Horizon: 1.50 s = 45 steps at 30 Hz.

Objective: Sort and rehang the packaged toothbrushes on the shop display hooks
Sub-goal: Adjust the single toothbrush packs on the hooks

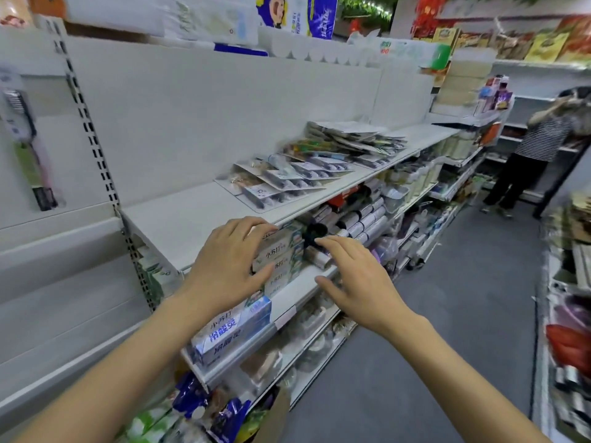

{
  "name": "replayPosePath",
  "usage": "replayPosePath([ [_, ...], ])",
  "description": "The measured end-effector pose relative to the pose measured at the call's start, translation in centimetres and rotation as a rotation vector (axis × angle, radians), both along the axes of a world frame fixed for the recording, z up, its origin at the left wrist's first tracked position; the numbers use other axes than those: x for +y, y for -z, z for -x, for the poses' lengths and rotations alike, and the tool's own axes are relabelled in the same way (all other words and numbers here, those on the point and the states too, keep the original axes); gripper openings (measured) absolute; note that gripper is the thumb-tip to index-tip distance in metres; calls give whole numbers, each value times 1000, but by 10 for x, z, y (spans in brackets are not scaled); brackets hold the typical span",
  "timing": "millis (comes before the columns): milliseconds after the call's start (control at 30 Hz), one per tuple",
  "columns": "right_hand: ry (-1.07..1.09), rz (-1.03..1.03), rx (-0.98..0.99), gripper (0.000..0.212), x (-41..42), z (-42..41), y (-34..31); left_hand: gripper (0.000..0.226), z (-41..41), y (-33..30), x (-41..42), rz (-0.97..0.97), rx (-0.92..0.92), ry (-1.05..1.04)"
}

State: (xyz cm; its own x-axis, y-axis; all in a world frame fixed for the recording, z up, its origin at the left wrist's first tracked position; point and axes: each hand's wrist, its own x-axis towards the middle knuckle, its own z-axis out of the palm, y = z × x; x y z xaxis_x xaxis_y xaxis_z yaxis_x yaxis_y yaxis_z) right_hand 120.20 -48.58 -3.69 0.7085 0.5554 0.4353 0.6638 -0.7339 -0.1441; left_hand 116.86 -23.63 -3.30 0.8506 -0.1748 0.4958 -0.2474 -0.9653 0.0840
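Neither hand held anything: the left hand [228, 260] and right hand [355, 279] hovered with fingers spread before the toothpaste boxes [281, 254]. Farther along the shelf [179, 219], the packaged toothbrushes [307, 164] lay loosely fanned; a careless reach could probably slide them off the edge.

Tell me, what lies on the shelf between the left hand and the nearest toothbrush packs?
In the head view, only bare white shelf lies between the left hand and the nearest toothbrush packs. The hand's fingers rest on stacked toothpaste boxes one shelf below.
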Motion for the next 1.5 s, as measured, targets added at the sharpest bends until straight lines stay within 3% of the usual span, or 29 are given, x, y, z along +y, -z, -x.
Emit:
replayPosePath([
  [467,-64,-32,22,59,11,-142,-3,50,-112,-13,23,151,100,-118],
  [900,-396,-155,42,45,49,-320,-28,39,-218,-37,18,413,191,-503],
  [1100,-493,-107,158,49,80,-358,-32,45,-266,-38,13,515,280,-674],
  [1233,-520,-38,222,52,89,-374,-30,30,-286,-35,10,546,299,-766],
  [1300,-518,-72,242,52,91,-379,-30,41,-292,-36,7,645,288,-735],
  [1367,-508,-131,267,52,92,-383,-32,28,-296,-39,1,785,263,-671],
  [1500,-501,-150,224,26,94,-389,-33,12,-304,-41,-7,1023,177,-588],
])
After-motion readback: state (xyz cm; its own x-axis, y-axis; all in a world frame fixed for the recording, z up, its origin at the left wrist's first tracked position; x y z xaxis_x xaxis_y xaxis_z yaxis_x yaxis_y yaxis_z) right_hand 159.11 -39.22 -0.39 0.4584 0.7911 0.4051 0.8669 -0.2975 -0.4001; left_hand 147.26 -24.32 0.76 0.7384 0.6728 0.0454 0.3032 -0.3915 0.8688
